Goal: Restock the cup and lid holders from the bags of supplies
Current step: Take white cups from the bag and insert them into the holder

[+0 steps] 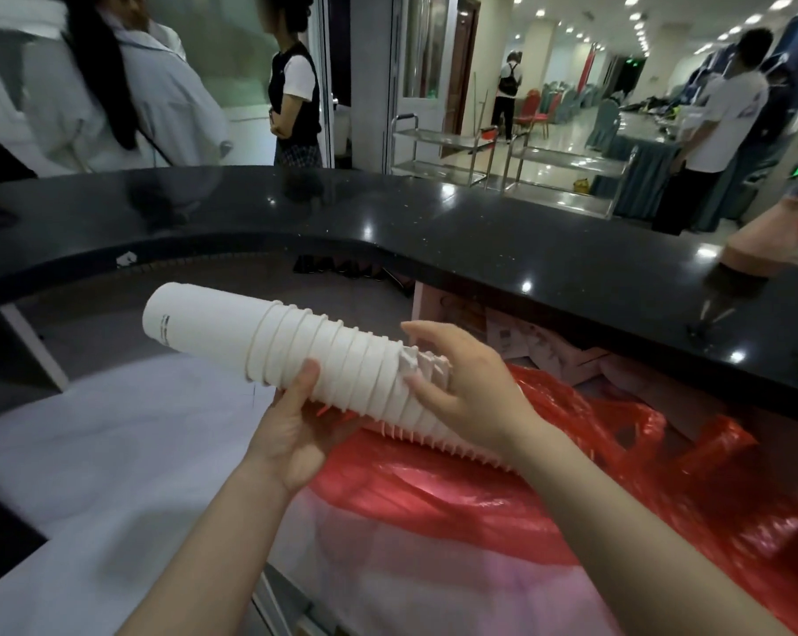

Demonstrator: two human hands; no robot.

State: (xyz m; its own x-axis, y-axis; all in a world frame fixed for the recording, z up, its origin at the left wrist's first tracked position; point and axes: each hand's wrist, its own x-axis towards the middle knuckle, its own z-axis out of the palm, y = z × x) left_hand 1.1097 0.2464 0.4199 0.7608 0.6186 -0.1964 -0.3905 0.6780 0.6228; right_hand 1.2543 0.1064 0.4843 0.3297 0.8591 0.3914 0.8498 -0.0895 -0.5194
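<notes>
A long stack of white paper cups (268, 342) lies nearly level in front of me, its closed end pointing up and left. My left hand (296, 429) grips the stack from below near its middle, thumb up along the side. My right hand (466, 392) holds the stack's right part, fingers curled over crumpled cup rims. The lower end of the stack runs down behind my right wrist toward a red plastic bag (548, 475) spread below.
A curved black counter (480, 241) runs across the view above the hands. A white cloth surface (112, 452) lies at the left. Pink boxes and papers (516, 332) sit under the counter. Two people (158, 84) stand beyond the counter; metal carts (502, 158) stand farther back.
</notes>
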